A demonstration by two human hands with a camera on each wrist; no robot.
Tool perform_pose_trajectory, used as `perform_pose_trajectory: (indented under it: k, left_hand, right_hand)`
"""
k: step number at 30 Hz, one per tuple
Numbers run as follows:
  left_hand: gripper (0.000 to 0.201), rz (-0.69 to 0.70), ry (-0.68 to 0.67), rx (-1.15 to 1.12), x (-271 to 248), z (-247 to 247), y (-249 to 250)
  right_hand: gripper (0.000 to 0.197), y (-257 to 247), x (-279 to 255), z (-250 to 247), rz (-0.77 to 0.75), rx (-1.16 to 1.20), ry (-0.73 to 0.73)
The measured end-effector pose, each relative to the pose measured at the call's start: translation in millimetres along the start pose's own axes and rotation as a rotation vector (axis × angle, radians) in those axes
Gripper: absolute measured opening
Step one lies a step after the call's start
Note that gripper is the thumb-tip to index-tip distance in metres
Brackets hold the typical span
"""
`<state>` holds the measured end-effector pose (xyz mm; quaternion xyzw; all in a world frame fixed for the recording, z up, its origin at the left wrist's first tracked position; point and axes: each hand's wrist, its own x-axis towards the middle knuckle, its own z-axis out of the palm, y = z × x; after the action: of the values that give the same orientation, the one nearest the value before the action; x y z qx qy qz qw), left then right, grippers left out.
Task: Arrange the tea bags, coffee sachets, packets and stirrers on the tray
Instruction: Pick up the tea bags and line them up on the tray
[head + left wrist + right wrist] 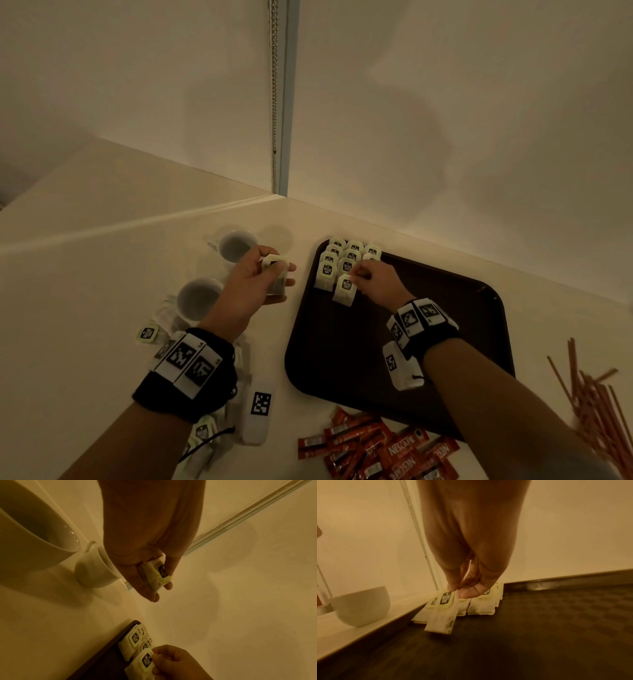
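While your right hand (375, 281) pinches the tag of a tea bag (344, 289) at the near end of the rows of tea bags (346, 258) in the tray's (445, 308) far left corner, your left hand (260, 281) holds a few more tea bags (157, 573) left of the tray, beside two cups (219, 274). Coffee sachets (380, 445) lie near the tray's front edge, stirrers (589, 397) to its right.

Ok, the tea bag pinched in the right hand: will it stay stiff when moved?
Probably not. The tea bag hangs limp from its tag under the right hand, so it looks floppy and light. On the tray it would likely slide rather than roll.
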<state>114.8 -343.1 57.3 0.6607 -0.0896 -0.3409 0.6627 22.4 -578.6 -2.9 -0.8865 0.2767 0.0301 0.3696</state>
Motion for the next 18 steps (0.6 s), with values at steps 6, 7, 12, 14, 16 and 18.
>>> perform_pose_trajectory:
  k: [6, 7, 12, 14, 16, 18]
  left_hand:
    - [0.017, -0.074, 0.015, -0.175, -1, 1, 3]
    - [0.018, -0.093, 0.016, -0.212, 1, 1, 3]
    - [0.021, -0.206, 0.009, -0.324, 6, 3, 2]
    - [0.023, -0.213, -0.014, -0.329, 5, 3, 2]
    - [0.023, -0.204, -0.040, -0.308, 4, 4, 3]
    - [0.024, -0.195, -0.059, -0.293, 4, 4, 3]
  right_hand:
    - [0.014, 1, 16, 4, 0.013, 0.012, 0.053]
    - [0.013, 0, 17, 5, 0.013, 0.011, 0.054]
    - [0.011, -1, 24, 5, 0.019, -0.032, 0.045]
    - [0.012, -1, 26, 5, 0.032, -0.056, 0.034]
    - [0.014, -3, 26, 5, 0.047, -0.080, 0.041]
    - [0.018, -14, 23, 2, 0.007, -0.087, 0.098]
